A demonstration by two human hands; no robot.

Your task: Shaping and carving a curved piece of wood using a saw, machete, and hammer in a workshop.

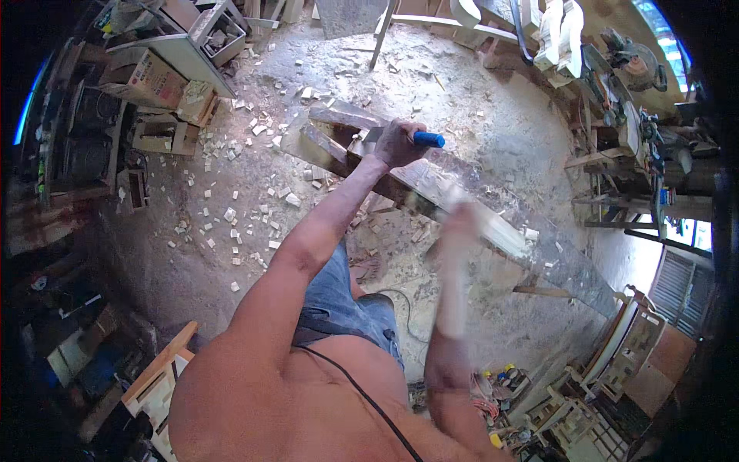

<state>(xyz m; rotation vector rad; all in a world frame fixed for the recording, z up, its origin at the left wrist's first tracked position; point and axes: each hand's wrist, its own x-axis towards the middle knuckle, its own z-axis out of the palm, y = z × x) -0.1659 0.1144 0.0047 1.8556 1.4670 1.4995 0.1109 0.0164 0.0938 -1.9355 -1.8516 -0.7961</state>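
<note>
A chisel [419,138] with a round blue plastic handle is held in the left hand [396,144], far out in the middle of the scene; the grip is wrapped fully round the handle, with only the blue end showing to the right of the fist. The blade end is set against a long wooden beam [431,185], a squared piece of dark, rough-grained timber that runs from the far left towards the near right, with a notch cut near the chisel. The right hand [460,223] is seen nearer, above the beam, badly blurred; a pale, stick-shaped thing [454,296] runs down from it, but how far this grip is closed and what kind of thing is held cannot be told.

The beam is surrounded by a dusty concrete floor [493,115], littered with many small pale wood chips [231,215], too many to be counted. A thin dark cable [404,304] is laid on the floor beside blue denim shorts [346,296]. At the far left a cardboard box [154,77] and a metal frame are stacked; at the far right a counter [616,115] crowded with power tools is seen. Pale wooden chair frames [616,362] are stacked at the near right, and one light wooden plank [158,366] is seen at the near left.
</note>
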